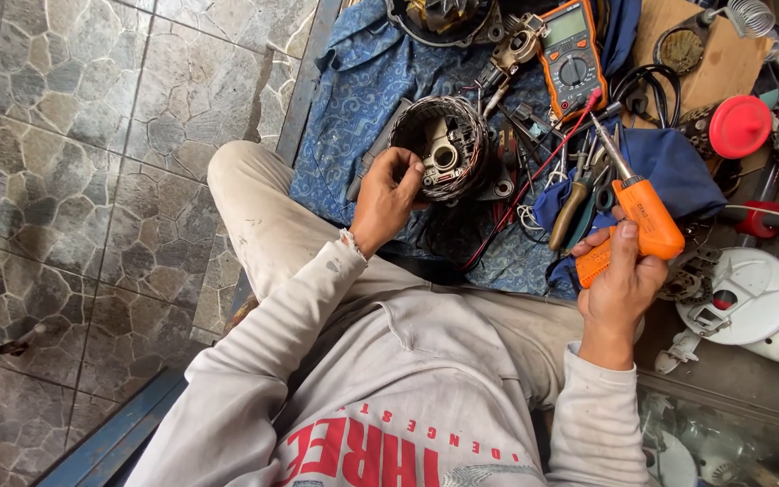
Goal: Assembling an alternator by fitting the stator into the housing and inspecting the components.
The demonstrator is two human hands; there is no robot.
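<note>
My right hand (622, 280) is closest to me, fingers wrapped around the grip of an orange soldering gun (635, 221), thumb pressed on its top, with the metal tip pointing up and away from me. My left hand (388, 194) sits a little farther out, to the left of the gun, fingers curled over the rim of a round stator (448, 149) wound with wire and tilting it on edge. The stator rests on a blue patterned cloth (353, 90) spread over the floor. Just right of the stator lie pliers (572, 209) and red leads. Beyond the stator, an orange multimeter (572, 54) lies on the cloth. Far right of it sits a red round cap (739, 126).
</note>
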